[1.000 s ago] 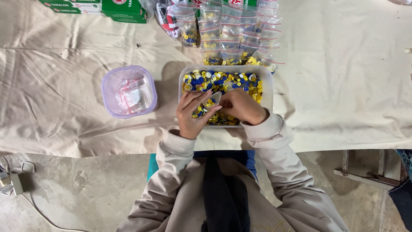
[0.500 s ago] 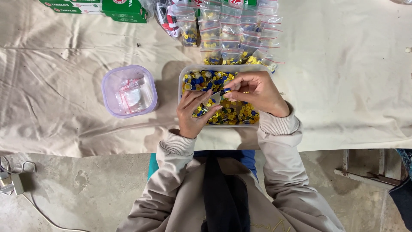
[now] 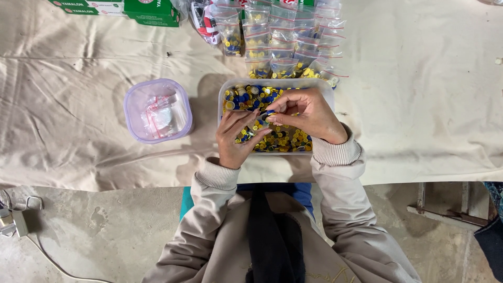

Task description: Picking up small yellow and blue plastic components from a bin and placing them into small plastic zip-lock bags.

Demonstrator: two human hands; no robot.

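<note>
Roughly mid-worktop, near its front edge: clear tub (image 3: 224, 90) full of small yellow and blue caps (image 3: 285, 139). Both hands are over it. Left hand (image 3: 236, 141) covers the tub's front-left part, fingers curled, tips meeting the right hand's. Right hand (image 3: 309, 112) comes in from the right, thumb and forefinger pinched on something small and dark blue (image 3: 268, 113), probably a cap, but it's too small and mostly covered to confirm. Whether the left fingers also grip it or just touch: can't tell. Caps under both palms are hidden.

Left of the tub, apart from it: round lidded container (image 3: 157, 110), translucent purple rim, with what look like empty zip bags inside; contents blurry through the lid.

Back edge, just behind the tub: row of small zip bags (image 3: 283, 47) with caps, overlapping, so the count is unclear; tops cut off by the frame. Green boxes (image 3: 152, 10) at back-left, also cropped. Worktop (image 3: 419, 94) is covered in creased beige cloth.

Metal clip and cable (image 3: 15, 222) on the floor at far left, partly out of frame.
</note>
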